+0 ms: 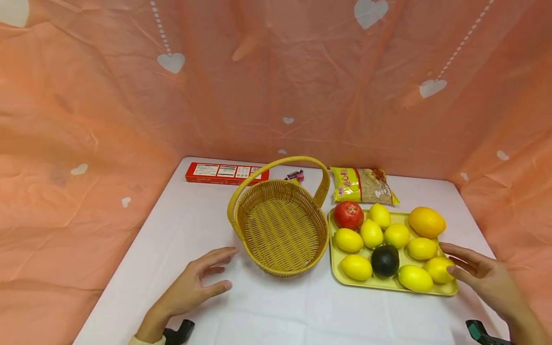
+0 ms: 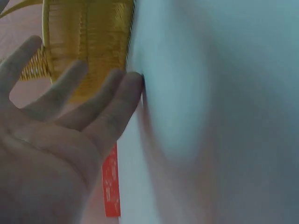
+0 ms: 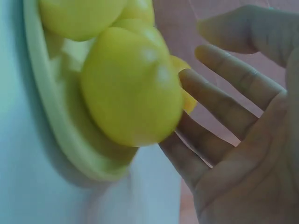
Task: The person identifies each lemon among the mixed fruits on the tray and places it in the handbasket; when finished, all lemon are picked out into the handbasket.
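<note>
A round wicker basket [image 1: 282,235] with a tall arched handle stands mid-table, its inside bare. My left hand [image 1: 194,282] hovers to its left, fingers spread and holding nothing; in the left wrist view the fingers [image 2: 114,109] overlap the basket [image 2: 91,42]. On the right lies a yellow tray [image 1: 366,286] with several lemons, a red pomegranate [image 1: 348,215], a dark avocado [image 1: 385,261] and an orange-yellow mango [image 1: 427,222]. Beside the tray's right edge is my right hand [image 1: 487,275], fingers apart, fingertips close to the corner lemon [image 1: 439,269]. That lemon [image 3: 133,88] fills the right wrist view.
Behind the basket lies a red box [image 1: 215,173] with white labels. A small purple-wrapped candy [image 1: 296,176] sits near the handle. At the back right rests a yellow printed food packet [image 1: 364,185]. An orange cloth with hearts [image 1: 284,86] hangs round the white table [image 1: 267,311].
</note>
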{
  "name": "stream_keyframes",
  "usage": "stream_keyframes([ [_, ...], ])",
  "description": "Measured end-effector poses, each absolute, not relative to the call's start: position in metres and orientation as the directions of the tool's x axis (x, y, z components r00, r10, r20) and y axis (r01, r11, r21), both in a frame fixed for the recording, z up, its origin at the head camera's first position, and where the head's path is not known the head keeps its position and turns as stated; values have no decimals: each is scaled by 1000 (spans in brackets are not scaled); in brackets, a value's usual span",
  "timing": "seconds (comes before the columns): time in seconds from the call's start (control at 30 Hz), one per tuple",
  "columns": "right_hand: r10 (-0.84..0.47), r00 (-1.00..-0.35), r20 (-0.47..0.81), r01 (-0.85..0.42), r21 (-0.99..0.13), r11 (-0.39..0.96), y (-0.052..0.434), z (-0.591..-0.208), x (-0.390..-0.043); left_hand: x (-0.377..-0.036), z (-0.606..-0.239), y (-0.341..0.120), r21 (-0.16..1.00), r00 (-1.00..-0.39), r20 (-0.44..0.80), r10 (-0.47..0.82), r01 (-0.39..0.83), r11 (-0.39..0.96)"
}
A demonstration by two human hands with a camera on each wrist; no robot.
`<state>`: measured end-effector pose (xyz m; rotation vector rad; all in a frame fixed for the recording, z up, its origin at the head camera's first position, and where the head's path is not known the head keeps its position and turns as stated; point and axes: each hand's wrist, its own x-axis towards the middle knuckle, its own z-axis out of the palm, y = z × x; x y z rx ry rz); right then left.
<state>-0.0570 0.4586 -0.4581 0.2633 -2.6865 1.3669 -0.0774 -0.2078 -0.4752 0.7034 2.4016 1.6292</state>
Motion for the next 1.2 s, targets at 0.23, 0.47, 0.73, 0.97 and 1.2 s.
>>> stream_keyframes([
  [0.23,-108,-978,180,-210,-802,559,459,-469,-55,-71,-473,-175,928,-898,91,431,234,291],
  [0.47,-24,-1000,-8,-9,-781,625,460,-476,-45,-62,-476,-138,955,-962,64,265,137,265],
  [0.73,59,-998,33,17,-724,690,456,-469,-38,-61,-486,-108,976,-996,41,83,57,209],
  [0.97,-60,-980,189,-181,-726,664,429,-431,-49,-59,-493,-94,990,-996,86,-35,82,112],
  [1.2,-274,-928,252,-368,-728,579,367,-392,-77,-59,-494,-88,991,-989,120,-83,114,73],
])
